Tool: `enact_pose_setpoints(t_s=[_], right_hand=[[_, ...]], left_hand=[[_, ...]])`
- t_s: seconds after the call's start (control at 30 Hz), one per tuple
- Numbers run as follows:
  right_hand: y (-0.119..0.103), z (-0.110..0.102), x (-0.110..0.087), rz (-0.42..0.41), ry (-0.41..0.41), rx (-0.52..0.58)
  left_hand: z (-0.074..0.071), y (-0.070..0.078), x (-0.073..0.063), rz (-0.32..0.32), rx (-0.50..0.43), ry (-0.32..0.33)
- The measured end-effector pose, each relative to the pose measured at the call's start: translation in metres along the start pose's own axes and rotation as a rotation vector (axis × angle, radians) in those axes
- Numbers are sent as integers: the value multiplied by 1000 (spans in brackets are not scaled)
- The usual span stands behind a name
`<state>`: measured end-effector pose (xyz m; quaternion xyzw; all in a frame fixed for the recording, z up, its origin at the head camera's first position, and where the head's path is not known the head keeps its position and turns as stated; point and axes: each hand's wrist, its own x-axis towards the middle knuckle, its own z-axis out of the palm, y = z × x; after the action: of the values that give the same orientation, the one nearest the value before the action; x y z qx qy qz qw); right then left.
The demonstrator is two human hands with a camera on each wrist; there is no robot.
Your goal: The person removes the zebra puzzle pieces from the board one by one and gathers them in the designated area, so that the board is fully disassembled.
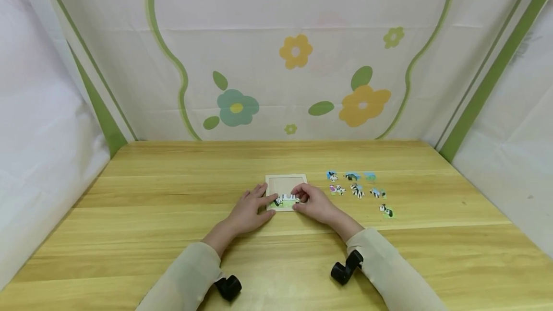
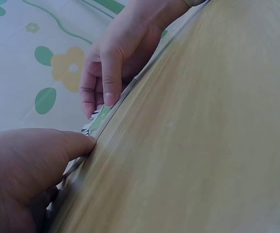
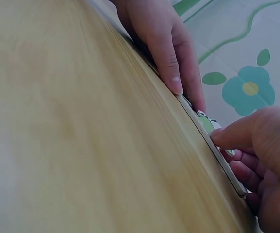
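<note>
A small wooden puzzle frame (image 1: 285, 176) lies on the table, with puzzle pieces (image 1: 287, 200) printed with a black-and-white animal on green along its near side. My left hand (image 1: 248, 211) rests at the frame's left edge, its fingers extended; its thumb touches the near left corner and its index finger reaches to the pieces. At the right end of that row, my right hand (image 1: 317, 204) pinches a puzzle piece (image 3: 230, 152) between thumb and curled fingers, low over the frame. Most of this piece is hidden by the fingers.
To the right of the frame, several loose puzzle pieces (image 1: 356, 190) lie spread in rows, with one panda piece (image 1: 386, 210) nearer me. A flowered white cloth (image 1: 268, 61) stands behind the wooden table (image 1: 151, 234). Black wrist cameras (image 1: 229, 287) hang at both sleeves.
</note>
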<state>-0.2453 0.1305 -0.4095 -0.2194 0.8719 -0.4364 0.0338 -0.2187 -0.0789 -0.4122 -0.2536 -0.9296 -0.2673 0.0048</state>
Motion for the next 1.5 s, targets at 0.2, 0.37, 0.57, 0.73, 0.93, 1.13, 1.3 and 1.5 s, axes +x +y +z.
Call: enact_pose_setpoints(t_s=[0.2, 0.37, 0.57, 0.73, 0.93, 1.13, 1.3, 1.5], right_hand=[[3, -3, 1, 4, -26, 8], [4, -3, 1, 25, -33, 27], [2, -4, 0, 27, -21, 22], [1, -6, 0, 45, -23, 27], [-3, -18, -2, 61, -44, 115], [-13, -37, -9, -27, -79, 139], [-16, -56, -18, -41, -70, 155], [-4, -83, -34, -14, -38, 155]], left_hand=[[0, 0, 1, 1, 6, 0], [1, 1, 1, 4, 11, 5], [1, 1, 1, 5, 9, 8], [1, 0, 2, 4, 9, 8], [1, 1, 0, -7, 2, -3], [1, 0, -1, -1, -1, 4], [1, -1, 0, 3, 0, 5], [2, -1, 0, 23, 4, 17]])
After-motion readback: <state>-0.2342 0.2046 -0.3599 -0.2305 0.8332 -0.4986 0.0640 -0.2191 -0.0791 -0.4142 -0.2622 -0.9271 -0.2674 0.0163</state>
